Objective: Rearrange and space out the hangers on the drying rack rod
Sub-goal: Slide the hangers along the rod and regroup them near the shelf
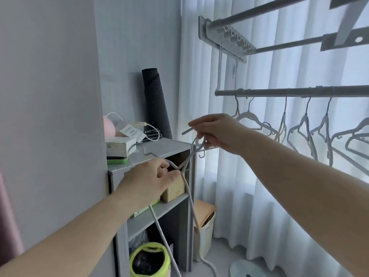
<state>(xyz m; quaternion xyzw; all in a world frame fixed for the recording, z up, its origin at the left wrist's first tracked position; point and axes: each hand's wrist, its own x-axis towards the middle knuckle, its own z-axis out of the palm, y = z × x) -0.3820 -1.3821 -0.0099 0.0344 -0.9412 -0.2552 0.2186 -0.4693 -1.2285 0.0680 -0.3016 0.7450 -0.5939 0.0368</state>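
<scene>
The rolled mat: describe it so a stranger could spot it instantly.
Find the grey shelf unit left of the white curtain. On its top, at the back, stands the rolled mat. It alone is black, dotted and upright.

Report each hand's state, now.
Left hand: grip closed on the thin white clothes hanger, near its neck.
Right hand: grip closed on its hook.

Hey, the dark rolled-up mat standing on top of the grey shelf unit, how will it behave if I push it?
The rolled mat stands on end, tall, narrow and tilted, so a push would probably tip it. Being round, it may then roll along the top of the shelf unit. Its dotted surface looks grippy rather than slippery.
</scene>
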